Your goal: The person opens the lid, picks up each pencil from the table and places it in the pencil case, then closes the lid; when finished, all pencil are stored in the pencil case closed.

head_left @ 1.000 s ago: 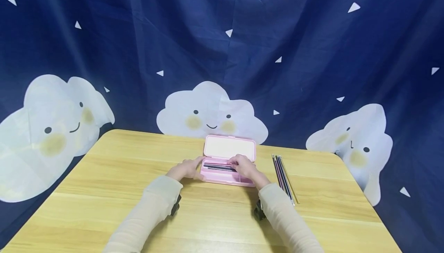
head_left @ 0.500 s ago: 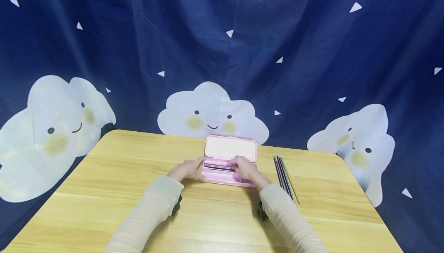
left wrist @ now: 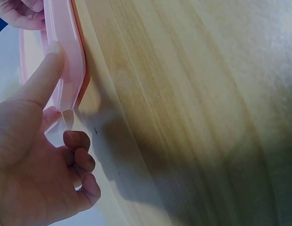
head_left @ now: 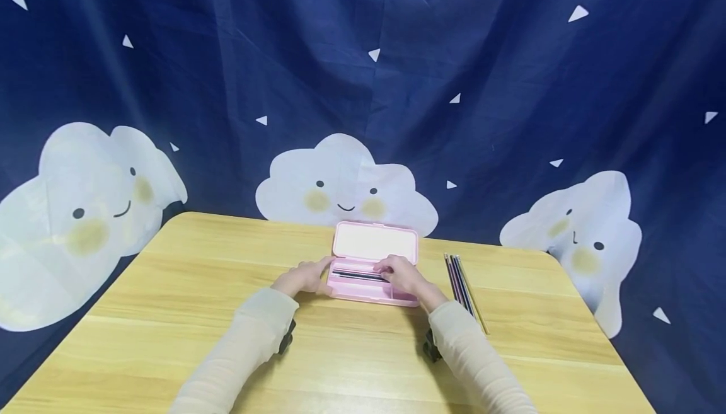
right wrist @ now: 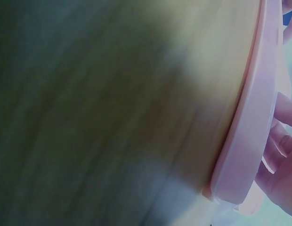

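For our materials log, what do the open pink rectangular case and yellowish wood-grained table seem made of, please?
Open pink rectangular case: probably smooth, satiny plastic, given its rounded, moulded corners.
Yellowish wood-grained table: wood or laminate, softly shiny; grain fits either.

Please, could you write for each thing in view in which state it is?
Pink pencil case: open, on the table.
Lid: folded back.
Pencils in the case: lying lengthwise, partly hidden.
Pencils on the table: loose, lying together.
Left grip: holding the case's left end.
Right grip: over the case's right side, hold unclear.
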The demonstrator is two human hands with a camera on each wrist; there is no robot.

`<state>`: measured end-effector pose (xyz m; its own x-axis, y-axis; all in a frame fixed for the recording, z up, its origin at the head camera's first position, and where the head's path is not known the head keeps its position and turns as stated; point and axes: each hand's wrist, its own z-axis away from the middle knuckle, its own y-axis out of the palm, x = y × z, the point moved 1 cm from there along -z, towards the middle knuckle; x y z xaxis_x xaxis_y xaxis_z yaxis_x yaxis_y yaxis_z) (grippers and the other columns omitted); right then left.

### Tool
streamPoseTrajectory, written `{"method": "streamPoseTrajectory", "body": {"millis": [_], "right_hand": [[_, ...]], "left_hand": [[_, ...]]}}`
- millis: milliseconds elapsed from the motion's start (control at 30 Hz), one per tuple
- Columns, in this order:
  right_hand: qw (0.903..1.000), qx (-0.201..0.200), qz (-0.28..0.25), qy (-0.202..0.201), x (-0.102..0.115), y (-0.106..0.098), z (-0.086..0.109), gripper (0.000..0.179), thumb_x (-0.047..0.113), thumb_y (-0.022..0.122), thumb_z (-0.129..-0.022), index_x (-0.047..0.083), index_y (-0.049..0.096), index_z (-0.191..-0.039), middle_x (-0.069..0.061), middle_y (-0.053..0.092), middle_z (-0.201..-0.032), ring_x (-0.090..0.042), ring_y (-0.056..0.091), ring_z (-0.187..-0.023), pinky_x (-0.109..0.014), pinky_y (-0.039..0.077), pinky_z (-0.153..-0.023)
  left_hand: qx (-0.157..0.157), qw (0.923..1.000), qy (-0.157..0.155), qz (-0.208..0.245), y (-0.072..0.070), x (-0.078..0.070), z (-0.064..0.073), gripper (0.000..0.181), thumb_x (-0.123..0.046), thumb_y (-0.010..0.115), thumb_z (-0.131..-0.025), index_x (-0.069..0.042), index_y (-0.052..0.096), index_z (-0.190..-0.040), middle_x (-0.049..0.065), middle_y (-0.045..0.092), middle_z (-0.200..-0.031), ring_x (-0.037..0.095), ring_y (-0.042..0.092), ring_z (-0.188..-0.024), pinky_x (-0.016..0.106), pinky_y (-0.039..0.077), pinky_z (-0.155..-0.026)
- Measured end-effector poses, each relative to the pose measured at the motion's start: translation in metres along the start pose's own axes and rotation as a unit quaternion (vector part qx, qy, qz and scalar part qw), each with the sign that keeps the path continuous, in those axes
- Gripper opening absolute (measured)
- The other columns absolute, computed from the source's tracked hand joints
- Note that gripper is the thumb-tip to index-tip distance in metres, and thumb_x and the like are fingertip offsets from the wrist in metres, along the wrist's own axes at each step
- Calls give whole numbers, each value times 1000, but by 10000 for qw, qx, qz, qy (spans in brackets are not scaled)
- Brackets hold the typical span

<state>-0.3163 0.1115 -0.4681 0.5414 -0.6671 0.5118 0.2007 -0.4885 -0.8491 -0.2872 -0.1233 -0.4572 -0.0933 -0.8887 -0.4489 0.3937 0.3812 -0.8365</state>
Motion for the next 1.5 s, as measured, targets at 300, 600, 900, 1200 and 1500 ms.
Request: {"method": "streamPoseTrajectory", "body": {"millis": [300, 600, 900, 1200, 1500], "right_hand": [[9975, -38, -654, -262, -5, -6, 8, 20, -6, 59, -81, -5, 66, -99, -11, 63, -84, -20, 59, -79, -26, 50, -74], [9942, 155, -1025, -282, -7, -22, 27, 24, -2, 58, -82, -7, 63, -105, -11, 62, -86, -16, 54, -79, -28, 48, -77], [9920, 123, -1256, -61, 4, -44, 45, 24, -2, 57, -85, -9, 61, -107, -17, 62, -91, -20, 55, -83, -27, 48, -74], [9945, -46, -1045, -99, -25, -45, 56, 25, 6, 58, -86, -6, 62, -108, -16, 64, -96, -18, 57, -84, -31, 50, -74], [9949, -401, -928, -26, -42, -51, 70, 22, 5, 62, -84, -6, 64, -103, -18, 65, -98, -19, 60, -83, -28, 50, -74]], "left_hand": [[-13, 10000, 35, -48, 0, 0, -1, 89, -43, 74, -71, -20, 28, -143, 26, 44, -132, 44, 39, -120, 61, 33, -94], [19, 10000, 21, -40, -1, 1, 1, 89, -43, 74, -71, -20, 27, -143, 26, 42, -134, 46, 37, -121, 63, 32, -94], [7, 10000, 49, -2, -2, 0, 1, 88, -42, 75, -71, -20, 29, -143, 26, 43, -133, 45, 39, -120, 62, 33, -94], [12, 10000, 41, 84, -1, 1, 1, 88, -41, 75, -71, -20, 29, -142, 25, 43, -133, 44, 38, -121, 60, 34, -94], [66, 10000, -21, 30, -1, 0, 1, 88, -42, 74, -72, -19, 28, -143, 26, 43, -133, 45, 37, -122, 60, 33, -94]]}}
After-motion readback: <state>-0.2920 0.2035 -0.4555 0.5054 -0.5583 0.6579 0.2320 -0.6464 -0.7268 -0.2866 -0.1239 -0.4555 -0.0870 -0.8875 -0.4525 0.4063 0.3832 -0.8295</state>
